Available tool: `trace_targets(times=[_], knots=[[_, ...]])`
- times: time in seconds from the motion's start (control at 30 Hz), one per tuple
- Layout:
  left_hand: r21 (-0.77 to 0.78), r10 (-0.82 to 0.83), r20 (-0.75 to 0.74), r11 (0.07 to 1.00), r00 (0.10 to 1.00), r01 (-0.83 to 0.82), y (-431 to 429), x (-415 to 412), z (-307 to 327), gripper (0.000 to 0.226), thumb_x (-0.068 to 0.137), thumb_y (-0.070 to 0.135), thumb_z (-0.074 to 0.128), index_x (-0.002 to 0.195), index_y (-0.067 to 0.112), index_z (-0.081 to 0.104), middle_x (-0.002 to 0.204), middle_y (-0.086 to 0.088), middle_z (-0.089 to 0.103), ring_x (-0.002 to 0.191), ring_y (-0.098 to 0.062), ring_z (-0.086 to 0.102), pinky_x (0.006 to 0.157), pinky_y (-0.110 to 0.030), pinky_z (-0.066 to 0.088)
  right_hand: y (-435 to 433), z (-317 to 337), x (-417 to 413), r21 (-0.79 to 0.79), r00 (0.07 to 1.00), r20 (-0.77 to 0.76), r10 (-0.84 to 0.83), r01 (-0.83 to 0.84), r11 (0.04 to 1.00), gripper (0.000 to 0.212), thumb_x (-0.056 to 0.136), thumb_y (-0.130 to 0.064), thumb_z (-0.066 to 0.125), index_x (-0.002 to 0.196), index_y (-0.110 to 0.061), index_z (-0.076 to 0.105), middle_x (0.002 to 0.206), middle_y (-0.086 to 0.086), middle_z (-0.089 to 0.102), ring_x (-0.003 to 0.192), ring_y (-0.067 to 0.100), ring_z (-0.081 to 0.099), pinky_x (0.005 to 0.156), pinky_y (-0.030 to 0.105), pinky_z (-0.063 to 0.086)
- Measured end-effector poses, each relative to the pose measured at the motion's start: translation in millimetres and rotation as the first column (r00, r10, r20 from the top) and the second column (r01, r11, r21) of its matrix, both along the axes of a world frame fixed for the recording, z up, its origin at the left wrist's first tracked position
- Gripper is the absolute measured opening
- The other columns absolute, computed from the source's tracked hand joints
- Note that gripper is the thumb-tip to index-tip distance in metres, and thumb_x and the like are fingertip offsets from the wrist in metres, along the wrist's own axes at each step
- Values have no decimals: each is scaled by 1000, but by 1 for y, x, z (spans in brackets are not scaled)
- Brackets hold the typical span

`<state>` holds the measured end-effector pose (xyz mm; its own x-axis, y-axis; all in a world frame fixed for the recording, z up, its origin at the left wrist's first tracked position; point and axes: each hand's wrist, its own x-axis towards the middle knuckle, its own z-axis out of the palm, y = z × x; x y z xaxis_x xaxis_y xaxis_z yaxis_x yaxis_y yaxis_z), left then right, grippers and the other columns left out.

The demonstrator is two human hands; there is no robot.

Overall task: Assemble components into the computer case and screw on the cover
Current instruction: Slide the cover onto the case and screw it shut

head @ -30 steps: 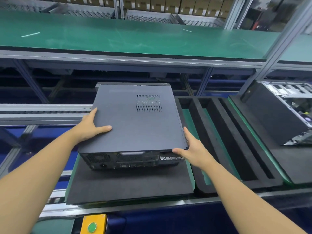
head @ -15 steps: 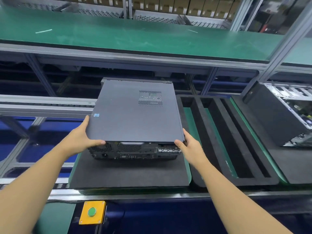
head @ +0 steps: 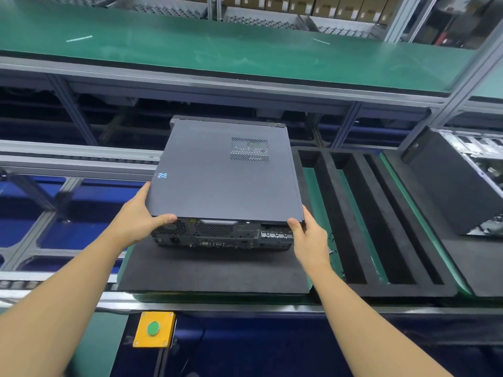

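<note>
A dark grey cover panel (head: 217,175) with a vent grid lies on top of the black computer case (head: 217,235), whose rear ports face me. The case rests flat on a black foam pad (head: 212,270). My left hand (head: 138,216) grips the cover's near left corner, thumb on the near edge and fingers along the left side. My right hand (head: 307,235) holds the near right corner, thumb under the cover's edge and fingers round the side.
A black foam tray with long slots (head: 373,213) lies to the right. Further right a second open case (head: 457,183) stands tilted. A yellow box with a green button (head: 153,329) sits on the front rail. A green shelf (head: 245,53) runs above the line.
My left hand slid from the cover's top left side down to its near left corner. The right hand stayed at the near right corner. The cover sits slightly further back on the case.
</note>
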<state>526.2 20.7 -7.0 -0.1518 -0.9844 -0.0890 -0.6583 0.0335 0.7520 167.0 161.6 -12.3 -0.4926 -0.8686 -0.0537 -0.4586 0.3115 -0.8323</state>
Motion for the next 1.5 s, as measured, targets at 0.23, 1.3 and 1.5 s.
trace_targets(times=[0.23,1.3,1.5], knots=[[18,23,6,1000,1000,-23,4,0,1,100,71,44,85,150,37,23,133,13,50,116,-20,52,93,-38,46,1,-4,2,-42,999,-19,-34,33,999,58,101,-47,53,154,-23,46,132,-2,68,110,15,61,98,32,49],[-162,-183,835,820,519,549,14,-64,17,95,91,56,54,156,29,-10,166,-4,-4,152,-31,1,120,-51,10,-70,18,66,425,303,-752,586,-456,782,112,84,-88,34,164,-17,-1,172,0,-4,158,26,-2,128,47,5],[-111,-232,826,827,514,551,13,-62,17,121,68,91,41,154,29,-18,165,-5,-14,152,-33,-8,121,-53,5,-69,18,65,435,305,-748,589,-444,783,116,80,-92,26,164,-18,-2,172,-2,-6,158,24,-5,128,45,3]])
